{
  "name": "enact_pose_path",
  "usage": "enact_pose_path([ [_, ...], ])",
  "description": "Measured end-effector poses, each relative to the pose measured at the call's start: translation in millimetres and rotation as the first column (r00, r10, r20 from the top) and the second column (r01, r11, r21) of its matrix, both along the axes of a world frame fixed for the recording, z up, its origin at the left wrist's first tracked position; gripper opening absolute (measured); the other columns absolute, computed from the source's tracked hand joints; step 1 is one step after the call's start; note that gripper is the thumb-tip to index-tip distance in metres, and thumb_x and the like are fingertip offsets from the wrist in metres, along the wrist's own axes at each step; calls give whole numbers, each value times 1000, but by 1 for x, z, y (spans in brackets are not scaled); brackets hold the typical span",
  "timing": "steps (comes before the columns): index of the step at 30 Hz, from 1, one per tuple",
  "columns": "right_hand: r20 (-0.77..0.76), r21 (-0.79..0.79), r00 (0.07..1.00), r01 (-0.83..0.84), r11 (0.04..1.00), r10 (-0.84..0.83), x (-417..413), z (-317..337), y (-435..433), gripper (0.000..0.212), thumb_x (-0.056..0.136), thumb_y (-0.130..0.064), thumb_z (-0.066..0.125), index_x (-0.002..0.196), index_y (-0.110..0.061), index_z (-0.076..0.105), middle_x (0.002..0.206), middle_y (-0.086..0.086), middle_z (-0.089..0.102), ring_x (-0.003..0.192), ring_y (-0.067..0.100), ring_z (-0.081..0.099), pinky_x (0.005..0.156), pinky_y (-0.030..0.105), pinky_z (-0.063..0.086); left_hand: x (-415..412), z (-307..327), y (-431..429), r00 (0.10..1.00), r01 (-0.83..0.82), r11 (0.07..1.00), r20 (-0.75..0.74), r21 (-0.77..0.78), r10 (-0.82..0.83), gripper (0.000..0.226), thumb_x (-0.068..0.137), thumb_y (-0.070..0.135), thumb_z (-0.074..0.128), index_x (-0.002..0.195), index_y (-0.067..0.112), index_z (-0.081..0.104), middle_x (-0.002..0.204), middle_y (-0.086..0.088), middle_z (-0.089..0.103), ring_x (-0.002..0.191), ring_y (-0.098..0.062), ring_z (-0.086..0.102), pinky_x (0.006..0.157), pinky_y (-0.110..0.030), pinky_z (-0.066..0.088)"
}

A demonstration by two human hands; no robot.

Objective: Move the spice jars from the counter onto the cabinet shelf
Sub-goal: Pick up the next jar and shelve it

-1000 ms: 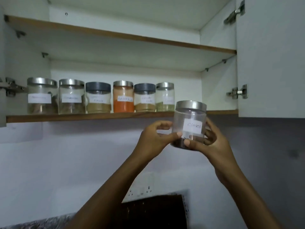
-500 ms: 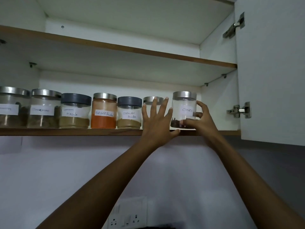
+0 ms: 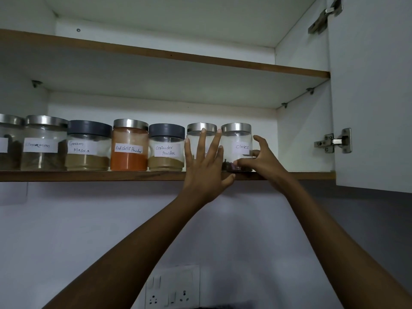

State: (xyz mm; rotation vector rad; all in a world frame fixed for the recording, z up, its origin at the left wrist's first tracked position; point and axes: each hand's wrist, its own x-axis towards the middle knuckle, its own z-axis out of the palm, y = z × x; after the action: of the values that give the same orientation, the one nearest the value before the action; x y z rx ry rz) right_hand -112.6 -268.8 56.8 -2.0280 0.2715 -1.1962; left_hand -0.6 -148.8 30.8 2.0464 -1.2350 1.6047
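The cloves jar [image 3: 236, 146], clear with a steel lid and a handwritten label, stands on the lower cabinet shelf [image 3: 93, 176] at the right end of a row of jars. My right hand [image 3: 264, 162] holds its lower right side, thumb across the base and fingers curled at its edge. My left hand [image 3: 206, 166] is spread flat, fingers straight, against the front of the neighbouring steel-lidded jar [image 3: 201, 132], hiding its label. Left of that stand the coriander powder jar [image 3: 166, 148], red chilli powder jar [image 3: 129, 146], garam masala jar [image 3: 88, 147] and others.
The upper shelf [image 3: 178, 55] has nothing visible on it. The open cabinet door [image 3: 370, 97] hangs at the right, with its hinge [image 3: 334, 141] beside a gap of bare shelf right of the cloves jar. A wall socket panel [image 3: 171, 288] sits below.
The cloves jar went from being held in both hands below the shelf up onto the shelf. My left hand let go of it and now lies flat on the jar beside it.
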Motion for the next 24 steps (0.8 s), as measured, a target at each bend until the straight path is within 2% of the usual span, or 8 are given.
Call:
enact_pose_path([
  [4,-19,5,1000,-9,1000,9,4,2,0,90,74,-13,74,145,-24,20,122,11,57,97,18,59,66,21,45,6,-4,-3,1000,-3,1000,-16,23,4,84,82,63,34,146,10,26,159,-6,-10,144,-32,-16,107,-56,-20],
  [8,-47,23,999,-3,1000,4,8,3,1,94,78,-13,70,149,-23,9,124,7,52,98,16,53,66,19,41,12,-8,-4,1000,5,998,-30,65,-3,82,87,60,40,149,11,17,158,-10,-15,144,-31,-19,113,-53,-11],
  [12,-81,18,997,12,1000,-10,14,0,0,98,81,-15,66,149,-19,-4,125,5,49,102,17,52,82,24,43,15,-9,-5,999,23,997,-32,73,-21,82,89,57,39,150,12,9,157,-10,-19,143,-30,-22,114,-50,-9],
  [15,-114,6,992,61,998,-59,16,-4,0,105,79,-24,68,148,-19,-11,145,8,37,121,26,46,104,37,38,16,-10,-6,999,41,997,-23,70,-40,83,89,56,40,151,14,4,157,-11,-18,144,-30,-20,114,-49,-11],
  [17,-74,-7,990,119,993,-119,15,-9,5,106,79,-29,70,148,-20,-10,152,9,27,131,30,38,106,39,35,16,-14,-3,997,76,995,-5,63,-75,81,88,53,44,151,14,10,158,-13,-11,145,-31,-15,114,-50,-9],
  [20,121,-107,950,302,947,-289,9,-25,21,99,78,-35,71,149,-17,6,151,9,27,134,28,33,108,47,32,12,-23,6,975,209,978,83,-7,-207,65,83,36,57,141,12,39,156,-16,17,145,-35,8,115,-51,5],
  [22,271,-183,887,429,885,-374,1,-46,39,79,79,-32,70,144,-15,29,140,10,41,126,27,41,103,49,36,6,-35,20,922,375,925,133,-64,-365,48,80,20,57,126,11,54,146,-16,40,141,-36,25,115,-50,14],
  [24,359,-237,849,485,842,-387,-5,-66,60,55,79,-26,68,130,-13,49,126,9,53,115,26,49,97,50,41,-1,-46,36,855,510,854,165,-102,-491,38,79,11,56,117,8,60,131,-14,55,130,-31,43,114,-47,23],
])
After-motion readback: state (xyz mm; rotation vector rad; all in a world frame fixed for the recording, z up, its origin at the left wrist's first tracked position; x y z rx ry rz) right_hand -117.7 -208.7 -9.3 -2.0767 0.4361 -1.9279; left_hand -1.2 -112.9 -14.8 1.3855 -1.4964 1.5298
